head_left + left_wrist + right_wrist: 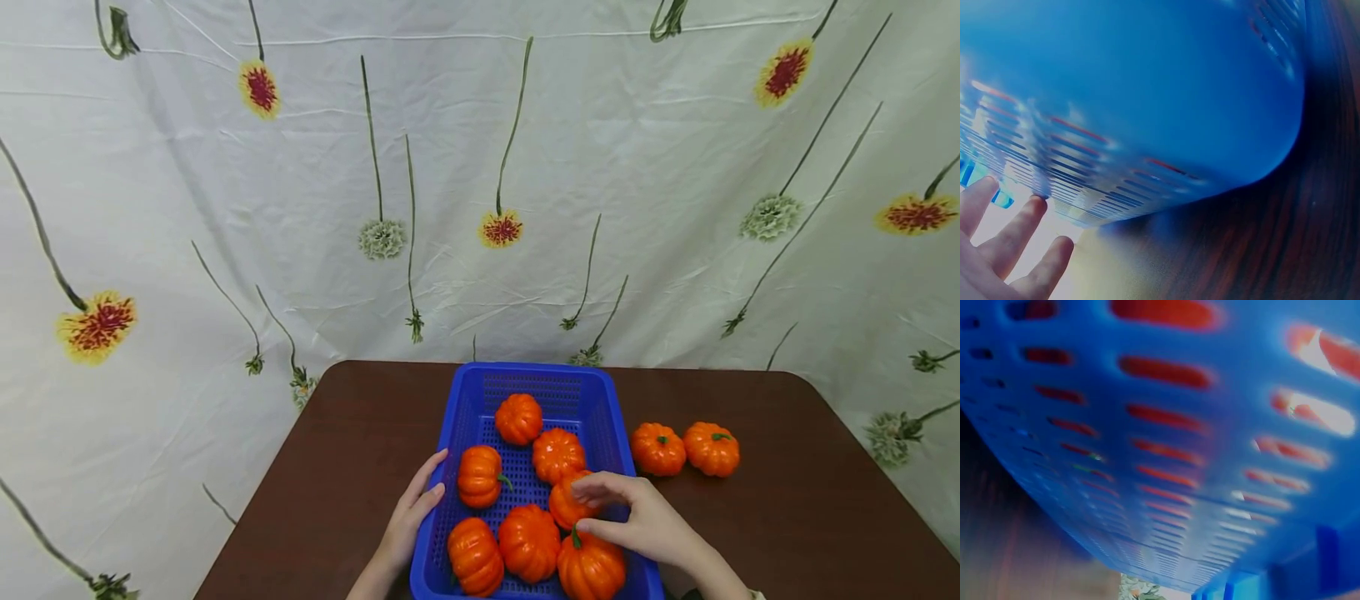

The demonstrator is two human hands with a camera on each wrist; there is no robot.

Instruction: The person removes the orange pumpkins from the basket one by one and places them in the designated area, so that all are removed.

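A blue plastic basket [448, 442] with slotted walls holds several orange toy pumpkins. My left hand [405, 517] is at the basket's left rim, fingers extended along the outer side. In the left wrist view, the left-hand fingers [1013, 234] lie beside the slotted wall [1166, 94]. Over the basket's right side, my right hand [637, 512] reaches in with thumb and fingers apart. Its fingertips overlap one pumpkin [564, 502], and the thumb lies just above a nearer pumpkin [592, 568]; contact is unclear. The right wrist view shows only the basket wall [1229, 425], not the hand.
Two more pumpkins, one [657, 449] beside the basket and another [712, 449] farther right, sit on the dark brown table [795, 508]. A white flower-patterned cloth [450, 167] hangs behind the table's far edge.
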